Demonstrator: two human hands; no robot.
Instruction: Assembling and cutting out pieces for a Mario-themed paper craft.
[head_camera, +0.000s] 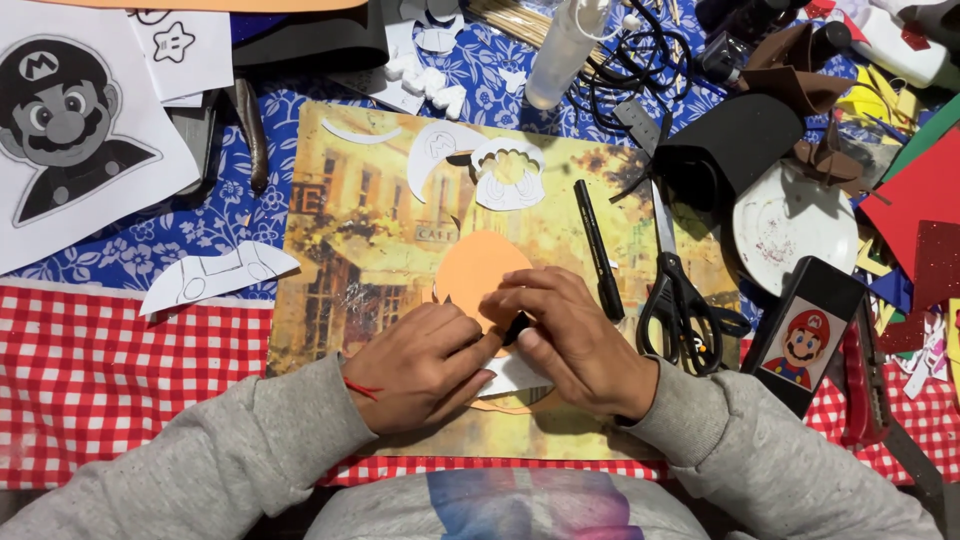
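Left hand (425, 365) presses flat, pinning the white paper cutout (515, 375) on the orange foam sheet (478, 268); right hand (570, 340) pinches a black marker (517, 328). Both sheets look light, floppy: hold edges.

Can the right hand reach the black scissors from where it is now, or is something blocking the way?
Probably yes. The scissors lie just beside the right hand on the mat, handles toward the person, with nothing between them. The fingers are busy on the orange piece, so they must let go first.
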